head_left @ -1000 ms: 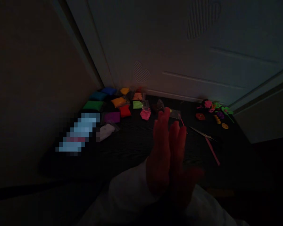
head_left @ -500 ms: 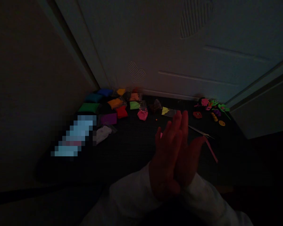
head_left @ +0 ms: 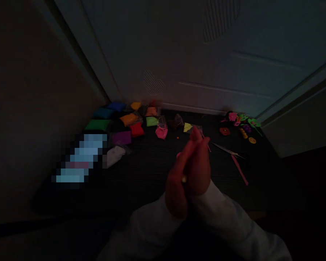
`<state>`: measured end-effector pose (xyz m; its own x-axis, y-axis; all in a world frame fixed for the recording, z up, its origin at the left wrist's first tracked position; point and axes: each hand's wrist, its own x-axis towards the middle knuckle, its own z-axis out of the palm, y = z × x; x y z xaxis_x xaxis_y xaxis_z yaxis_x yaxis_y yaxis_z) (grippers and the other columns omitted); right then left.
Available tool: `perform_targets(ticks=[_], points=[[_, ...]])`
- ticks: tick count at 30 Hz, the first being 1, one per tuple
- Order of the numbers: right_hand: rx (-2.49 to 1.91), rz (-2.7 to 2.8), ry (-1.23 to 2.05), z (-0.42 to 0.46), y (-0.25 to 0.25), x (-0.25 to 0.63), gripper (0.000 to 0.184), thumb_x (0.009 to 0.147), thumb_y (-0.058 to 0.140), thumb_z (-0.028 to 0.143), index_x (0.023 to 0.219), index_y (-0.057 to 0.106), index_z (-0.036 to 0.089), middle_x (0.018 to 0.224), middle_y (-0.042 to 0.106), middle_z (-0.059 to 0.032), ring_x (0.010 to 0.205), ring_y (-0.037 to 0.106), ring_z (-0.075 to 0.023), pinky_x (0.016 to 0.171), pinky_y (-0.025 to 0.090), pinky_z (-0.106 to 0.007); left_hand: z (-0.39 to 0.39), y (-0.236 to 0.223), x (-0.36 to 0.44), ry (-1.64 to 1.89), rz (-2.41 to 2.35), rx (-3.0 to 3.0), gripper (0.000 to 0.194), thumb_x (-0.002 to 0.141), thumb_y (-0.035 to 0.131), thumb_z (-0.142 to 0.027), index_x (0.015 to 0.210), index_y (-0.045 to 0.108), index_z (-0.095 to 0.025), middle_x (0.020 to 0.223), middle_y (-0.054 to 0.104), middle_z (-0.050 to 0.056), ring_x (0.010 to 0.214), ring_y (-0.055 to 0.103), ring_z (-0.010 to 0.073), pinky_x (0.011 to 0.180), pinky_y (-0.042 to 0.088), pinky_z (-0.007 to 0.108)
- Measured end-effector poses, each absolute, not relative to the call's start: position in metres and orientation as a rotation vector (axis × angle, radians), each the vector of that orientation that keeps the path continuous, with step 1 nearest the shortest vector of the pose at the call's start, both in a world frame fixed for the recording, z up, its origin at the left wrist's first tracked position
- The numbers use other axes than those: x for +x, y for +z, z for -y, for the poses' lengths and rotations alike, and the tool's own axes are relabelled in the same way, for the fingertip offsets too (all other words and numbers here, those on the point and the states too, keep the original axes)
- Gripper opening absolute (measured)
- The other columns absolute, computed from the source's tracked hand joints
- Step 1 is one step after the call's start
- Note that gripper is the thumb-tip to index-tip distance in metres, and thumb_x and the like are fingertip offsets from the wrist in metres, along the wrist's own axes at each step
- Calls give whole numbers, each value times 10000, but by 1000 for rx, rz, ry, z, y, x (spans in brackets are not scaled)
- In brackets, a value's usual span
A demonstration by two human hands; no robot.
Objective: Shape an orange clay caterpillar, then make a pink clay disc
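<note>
My left hand (head_left: 175, 186) and my right hand (head_left: 201, 170) are pressed palm to palm over a dark ribbed mat (head_left: 149, 170), fingers straight and pointing away from me. A small pale bit (head_left: 184, 178) shows in the gap between the palms; I cannot make out what it is. Both arms wear white sleeves. The scene is very dark.
Several coloured packets (head_left: 125, 121) lie at the mat's far left, with a pink lump (head_left: 161, 132) and a white packet (head_left: 114, 155) nearby. Scissors with a pink handle (head_left: 235, 161) lie to the right. Small coloured flower shapes (head_left: 241, 121) sit by a white door (head_left: 206, 61).
The palms have slid against each other: the right hand's fingers pulled back level with the left's. The hands now sit closer together and slightly to the left.
</note>
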<state>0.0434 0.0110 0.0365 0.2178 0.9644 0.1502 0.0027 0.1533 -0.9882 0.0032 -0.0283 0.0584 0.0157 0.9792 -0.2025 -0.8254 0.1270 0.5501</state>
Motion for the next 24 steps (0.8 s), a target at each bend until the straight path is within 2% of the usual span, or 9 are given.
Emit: perform_targets(ticks=[3, 6, 8, 10, 13, 18, 21, 24], points=[[-1218, 1005, 974, -17, 39, 46, 541, 853, 52, 493, 1285, 250, 234, 1377, 258, -52, 1276, 234, -159, 981, 313, -423, 15, 46, -7, 1501, -552, 145, 615, 749, 260, -622, 977, 604, -165, 1026, 623, 102, 1116, 473, 241, 1001, 290, 396], [-1203, 1243, 860, -5, 42, 56, 498, 871, 3, 408, 1308, 179, 246, 1383, 241, -55, 1269, 251, -150, 969, 323, -421, 1, 43, -19, 1510, -467, 34, 546, 787, 275, -543, 961, 604, -143, 1007, 628, 110, 1034, 540, 204, 947, 363, 358], [-1132, 1602, 744, 7, 44, 69, 465, 882, 41, 362, 1305, 206, 260, 1386, 240, -33, 1274, 236, -146, 1001, 280, -417, -2, 46, -24, 1470, -423, 0, 521, 796, 288, -518, 979, 598, -141, 1022, 622, 103, 1009, 554, 191, 921, 390, 335], [-1064, 1821, 672, 18, 47, 81, 416, 865, 214, 402, 1234, 368, 290, 1363, 292, 7, 1272, 235, -180, 1046, 176, -435, 0, 50, -25, 1384, -386, -17, 512, 800, 296, -510, 1020, 583, -147, 1031, 616, 97, 1008, 554, 191, 916, 394, 324], [-1062, 2078, 380, 19, 51, 93, 435, 844, 278, 383, 1256, 352, 264, 1398, 210, -7, 1293, 152, -238, 1043, 66, -500, 8, 55, -20, 1230, -331, -38, 527, 805, 286, -514, 1082, 546, -147, 1065, 596, 109, 1058, 521, 214, 924, 387, 343], [-1226, 1776, 269, -2, 57, 85, 385, 863, 244, 243, 1234, 343, 220, 1324, 330, -52, 1242, 277, -181, 1021, 221, -434, 15, 58, -10, 1169, -293, 3, 585, 787, 275, -563, 1156, 489, -163, 1139, 552, 108, 1142, 449, 223, 951, 367, 342], [-1228, 1901, 189, -3, 58, 69, 380, 842, 279, 233, 1211, 367, 216, 1303, 349, -53, 1238, 274, -190, 1029, 181, -446, 13, 58, -10, 1170, -312, 52, 577, 776, 269, -590, 1165, 475, -218, 1169, 533, 74, 1168, 420, 231, 951, 369, 380], [-1221, 2048, 121, 5, 59, 57, 384, 822, 318, 265, 1197, 389, 227, 1329, 308, -48, 1257, 230, -216, 1033, 117, -465, 11, 57, -13, 1210, -363, 99, 558, 771, 267, -602, 1142, 486, -249, 1174, 524, 48, 1192, 392, 221, 944, 382, 384]])
